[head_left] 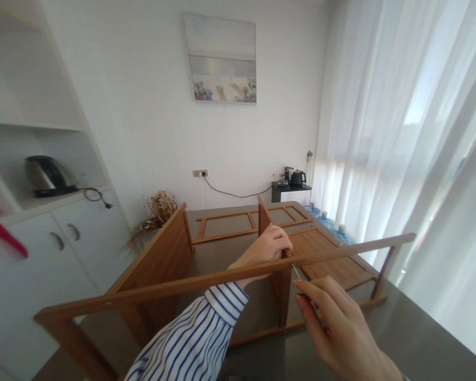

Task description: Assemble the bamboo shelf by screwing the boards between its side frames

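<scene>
- Wooden frame [162, 288]: on the table [412, 338].
- Middle panel [263, 218], meeting the frame: left hand [272, 242], fingers clasping its edge.
- Right hand [337, 317], nearside of the frame: fingers pinch a slim tool [296, 272], apparently fastening the panel.
- Next move likely calls for steady panel, aligned tool.

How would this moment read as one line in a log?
left hand: holds middle wooden panel | right hand: thin metal tool, tip at front rail | surface: grey table

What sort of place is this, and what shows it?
Probably a home or office room: a rectangular, pale framed painting, long sheer white curtains and a silver-and-black metal kettle suggest it.
</scene>
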Action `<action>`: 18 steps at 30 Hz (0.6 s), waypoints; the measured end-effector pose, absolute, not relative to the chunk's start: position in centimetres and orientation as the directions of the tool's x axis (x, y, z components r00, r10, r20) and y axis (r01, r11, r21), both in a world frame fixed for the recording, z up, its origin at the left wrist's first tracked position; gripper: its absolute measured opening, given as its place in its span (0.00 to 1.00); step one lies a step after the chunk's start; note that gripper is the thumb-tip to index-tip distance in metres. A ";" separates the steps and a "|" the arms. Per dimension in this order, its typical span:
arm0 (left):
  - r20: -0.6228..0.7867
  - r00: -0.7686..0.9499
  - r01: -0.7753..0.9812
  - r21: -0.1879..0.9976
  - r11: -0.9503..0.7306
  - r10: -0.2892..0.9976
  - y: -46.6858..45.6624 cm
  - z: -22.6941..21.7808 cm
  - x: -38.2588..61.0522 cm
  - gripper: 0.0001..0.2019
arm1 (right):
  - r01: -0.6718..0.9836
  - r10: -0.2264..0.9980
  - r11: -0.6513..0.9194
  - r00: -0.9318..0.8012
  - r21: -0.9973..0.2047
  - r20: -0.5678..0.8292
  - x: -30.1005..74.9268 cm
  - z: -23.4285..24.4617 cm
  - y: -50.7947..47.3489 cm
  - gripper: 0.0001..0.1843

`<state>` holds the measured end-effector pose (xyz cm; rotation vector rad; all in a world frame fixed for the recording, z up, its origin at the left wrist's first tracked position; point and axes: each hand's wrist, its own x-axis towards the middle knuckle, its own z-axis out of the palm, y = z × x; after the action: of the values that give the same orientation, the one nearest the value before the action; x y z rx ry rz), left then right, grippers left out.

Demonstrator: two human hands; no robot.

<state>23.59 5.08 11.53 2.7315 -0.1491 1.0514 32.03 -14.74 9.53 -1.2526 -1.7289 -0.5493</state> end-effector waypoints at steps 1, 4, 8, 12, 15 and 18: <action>0.674 0.739 -0.169 0.158 -0.973 -0.019 5.1 11.5 23.6 0.17 | 0.910 0.501 0.384 -0.065 -0.154 0.863 31.9 9.5 -14.7 0.15; 0.660 0.751 -0.162 0.160 -0.974 -0.017 4.9 11.7 23.5 0.18 | 0.890 0.494 0.397 -0.001 -0.224 0.870 31.6 9.3 -14.6 0.14; 0.657 0.754 -0.156 0.158 -0.975 -0.014 4.7 11.8 23.3 0.18 | 0.726 0.606 0.413 0.231 -0.549 0.761 31.3 8.9 -14.9 0.11; 0.664 0.747 -0.155 0.147 -0.977 -0.019 5.0 11.5 23.5 0.18 | 0.259 0.775 0.385 0.430 -0.886 0.462 31.3 8.9 -15.0 0.11; 0.664 0.747 -0.146 0.127 -0.981 -0.025 5.4 11.2 23.8 0.19 | -0.105 0.845 0.373 0.448 -0.922 0.291 31.3 8.9 -14.9 0.14; 0.673 0.740 -0.148 0.127 -0.981 -0.024 5.5 11.1 23.9 0.19 | -0.235 0.881 0.362 0.401 -0.902 0.249 31.3 8.7 -14.9 0.15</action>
<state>23.92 5.45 11.13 2.7669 -0.1374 1.0666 31.32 -14.86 8.72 -0.9128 -0.8594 0.8460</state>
